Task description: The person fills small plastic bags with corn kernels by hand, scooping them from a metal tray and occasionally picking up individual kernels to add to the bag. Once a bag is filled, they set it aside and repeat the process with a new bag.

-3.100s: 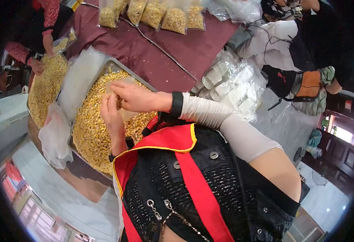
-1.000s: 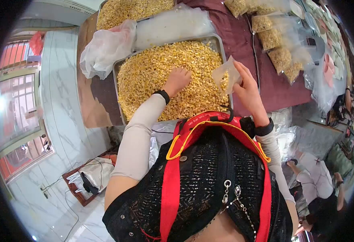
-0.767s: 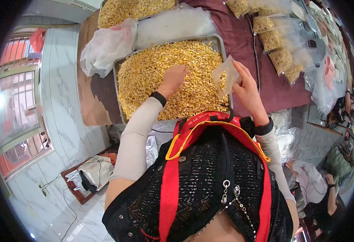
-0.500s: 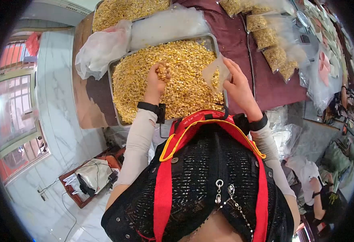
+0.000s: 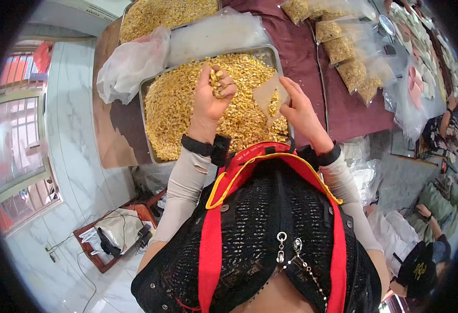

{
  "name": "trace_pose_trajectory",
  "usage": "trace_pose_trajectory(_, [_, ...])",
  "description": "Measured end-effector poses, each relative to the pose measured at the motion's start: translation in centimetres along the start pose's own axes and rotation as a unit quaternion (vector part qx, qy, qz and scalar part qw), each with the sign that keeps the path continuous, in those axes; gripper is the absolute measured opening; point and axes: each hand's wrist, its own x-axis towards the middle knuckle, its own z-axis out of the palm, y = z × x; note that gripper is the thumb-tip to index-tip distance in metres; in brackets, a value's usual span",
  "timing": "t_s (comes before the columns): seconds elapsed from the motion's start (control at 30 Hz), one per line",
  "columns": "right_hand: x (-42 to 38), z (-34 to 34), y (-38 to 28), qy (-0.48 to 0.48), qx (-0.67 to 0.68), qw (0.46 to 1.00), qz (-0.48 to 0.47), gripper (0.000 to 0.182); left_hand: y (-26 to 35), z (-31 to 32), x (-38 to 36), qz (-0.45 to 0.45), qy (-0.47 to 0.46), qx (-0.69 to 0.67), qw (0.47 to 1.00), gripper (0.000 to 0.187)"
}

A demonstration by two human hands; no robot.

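A metal tray (image 5: 277,52) holds a broad heap of small yellow dried pieces (image 5: 169,112) that look like corn kernels. Above the heap, my left hand (image 5: 209,107) has its palm turned up and its fingers curled round a handful of yellow pieces (image 5: 217,83). At the tray's right side my right hand (image 5: 303,109) holds a clear plastic bag (image 5: 265,98) by its edge, between thumb and fingers. The bag hangs over the right part of the heap, and yellow shows through or beside it.
Behind the tray lie a stack of flat clear bags (image 5: 218,36) and a crumpled plastic bag (image 5: 133,65). A second tray of pieces (image 5: 161,15) stands farther back. Filled bags (image 5: 351,73) line the dark red cloth (image 5: 343,107). Another person (image 5: 422,266) is at lower right.
My left hand has risen from the heap and moved slightly right, its handful now facing up. My right hand and the bag have shifted slightly left. The person at lower right has moved.
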Motion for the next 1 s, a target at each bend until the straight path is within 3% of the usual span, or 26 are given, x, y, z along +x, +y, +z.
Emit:
trace_pose_trajectory(0.17, [-0.1, 0.0, -0.8, -0.012, 0.022, 0.999, 0.039, 0.062, -4.4, 4.5, 0.6, 0.032, 0.039, 0.131, 0.990, 0.033])
trace_pose_trajectory(0.23, [-0.2, 0.0, -0.7, -0.010, 0.016, 0.999, 0.037, 0.062, -6.2, 5.0, 1.2, 0.100, 0.029, 0.236, 0.966, 0.036])
trace_pose_trajectory(0.27, [-0.3, 0.1, -0.6, -0.004, 0.017, 0.999, 0.032, 0.062, -7.0, 5.2, 1.4, 0.119, 0.068, 0.244, 0.960, 0.037])
trace_pose_trajectory(0.37, [-0.3, -0.2, -1.1, -0.005, 0.026, 0.999, 0.047, 0.062, -8.6, 5.0, 1.9, 0.169, 0.037, 0.272, 0.946, 0.037])
trace_pose_trajectory(0.7, [-0.2, -0.1, -0.9, -0.012, 0.031, 0.998, 0.056, 0.063, -9.4, 4.8, 2.1, 0.212, 0.013, 0.306, 0.928, 0.036])
trace_pose_trajectory(0.83, [-0.1, -0.2, -0.4, -0.037, 0.046, 0.995, 0.083, 0.063, -10.3, 4.1, 2.5, 0.248, 0.005, 0.375, 0.893, 0.037])
trace_pose_trajectory(0.9, [0.0, 0.0, 0.0, 0.000, 0.017, 1.000, 0.022, 0.063, -10.2, 3.8, 2.4, 0.199, 0.020, 0.381, 0.903, 0.037])
trace_pose_trajectory(0.93, [-0.1, -0.4, -0.8, -0.015, 0.038, 0.997, 0.068, 0.063, -9.8, 3.5, 2.4, 0.183, 0.016, 0.390, 0.902, 0.034])
trace_pose_trajectory(1.0, [0.0, -0.5, -0.7, -0.019, 0.047, 0.996, 0.069, 0.063, -8.6, 3.6, 2.7, 0.181, 0.030, 0.362, 0.914, 0.035])
